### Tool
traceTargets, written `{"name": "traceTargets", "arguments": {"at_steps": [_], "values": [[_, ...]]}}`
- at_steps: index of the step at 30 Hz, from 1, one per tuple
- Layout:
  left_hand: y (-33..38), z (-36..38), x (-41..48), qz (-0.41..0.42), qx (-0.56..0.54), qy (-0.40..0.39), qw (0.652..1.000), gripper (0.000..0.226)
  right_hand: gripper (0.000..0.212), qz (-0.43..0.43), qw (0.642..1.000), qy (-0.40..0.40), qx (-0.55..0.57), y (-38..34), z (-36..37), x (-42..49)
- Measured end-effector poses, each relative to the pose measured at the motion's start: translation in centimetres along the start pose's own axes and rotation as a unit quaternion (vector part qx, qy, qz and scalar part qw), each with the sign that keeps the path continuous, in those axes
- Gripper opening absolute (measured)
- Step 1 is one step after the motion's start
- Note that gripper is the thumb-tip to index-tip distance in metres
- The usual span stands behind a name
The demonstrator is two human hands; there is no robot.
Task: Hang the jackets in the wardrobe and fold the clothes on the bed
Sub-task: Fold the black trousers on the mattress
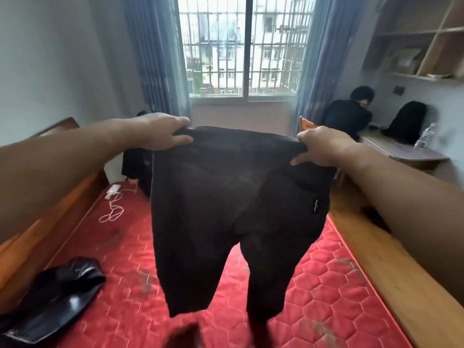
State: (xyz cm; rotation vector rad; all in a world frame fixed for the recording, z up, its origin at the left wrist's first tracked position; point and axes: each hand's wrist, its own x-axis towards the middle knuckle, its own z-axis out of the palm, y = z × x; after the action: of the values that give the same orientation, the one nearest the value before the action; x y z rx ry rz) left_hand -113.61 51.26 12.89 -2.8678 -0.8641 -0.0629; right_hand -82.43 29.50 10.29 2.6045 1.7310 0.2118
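Dark brown fabric trousers [236, 212], frame centre: waistband pinched by left hand [160, 133] and right hand [320, 146]; long axis vertical, legs hung toward red quilted mattress [326, 285].

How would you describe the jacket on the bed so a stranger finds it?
Start at the red mattress. By its near left edge lies a crumpled black jacket. Unlike the matte dark trousers held up in the air, it shines like leather.

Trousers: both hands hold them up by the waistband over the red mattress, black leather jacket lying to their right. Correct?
No. The head view shows the black leather jacket lying to the left of the trousers, not the right. The left hand and right hand do hold the waistband over the red mattress.
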Motion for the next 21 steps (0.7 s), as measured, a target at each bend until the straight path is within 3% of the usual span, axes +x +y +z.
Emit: {"name": "traceTargets", "arguments": {"at_steps": [3, 6, 9, 12, 14, 18, 21], "values": [[0.7, 0.3, 0.5, 0.013, -0.027, 0.013, 0.999, 0.027, 0.034, 0.018, 0.998, -0.004, 0.059, 2.0, 0.4, -0.4], [1.3, 1.0, 1.2, 0.020, -0.044, 0.008, 0.999, 0.021, 0.032, 0.018, 0.995, -0.007, 0.098, 3.2, 1.2, -0.6], [1.6, 0.5, 2.4, 0.013, -0.062, 0.025, 0.998, 0.021, 0.043, -0.001, 0.996, 0.014, 0.092, 4.8, 1.4, -0.2], [2.3, -1.2, 3.7, -0.006, -0.109, 0.124, 0.986, 0.026, 0.067, -0.037, 0.991, 0.073, 0.108, 6.9, 0.2, 0.9], [2.7, -1.9, 4.7, -0.021, -0.139, 0.151, 0.978, 0.031, 0.070, -0.050, 0.986, 0.093, 0.129, 8.6, -0.8, 1.9], [4.8, -0.4, 6.9, -0.034, -0.113, 0.023, 0.993, 0.022, 0.042, -0.091, 0.986, 0.038, 0.138, 11.2, 0.8, 3.8], [6.8, 0.9, 8.1, -0.056, -0.132, 0.004, 0.990, 0.025, 0.021, -0.118, 0.985, 0.027, 0.123, 12.9, 3.3, 6.0]]}}
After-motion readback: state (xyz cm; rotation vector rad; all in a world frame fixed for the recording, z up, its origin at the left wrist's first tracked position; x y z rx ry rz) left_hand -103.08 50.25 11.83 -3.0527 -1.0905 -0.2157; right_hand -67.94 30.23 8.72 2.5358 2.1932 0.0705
